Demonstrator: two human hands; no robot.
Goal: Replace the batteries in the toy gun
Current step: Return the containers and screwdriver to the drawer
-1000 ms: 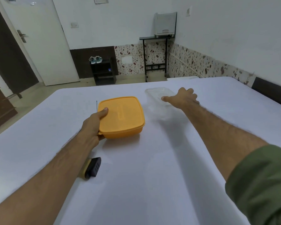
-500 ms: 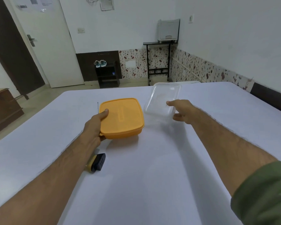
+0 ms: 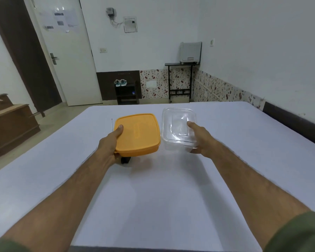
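Just above the middle of the frame, a person's two bare forearms reach out over a bed covered in a plain white sheet (image 3: 171, 188). Left of centre, the left hand (image 3: 109, 144) is clamped on the near left corner of a flat, square orange plastic lidded box (image 3: 140, 133), thumb on the lid, fingers hidden beneath. Right of centre, the right hand (image 3: 200, 140) grips the right side of a clear, rectangular plastic container with its lid on (image 3: 176, 130), thumb laid on top. The two boxes sit just beside each other. A small dark object (image 3: 125, 160) peeks out under the orange box's near edge; it may be part of the toy gun, but too little shows to say. No batteries are visible. A thin metal rod (image 3: 112, 124) lies left of the orange box.

The risks, as I judge them: the clear container looks slick and is held from one side, so it could tip or slip; the orange box could press or drag the dark object; and loose batteries could roll away on the soft sheet.
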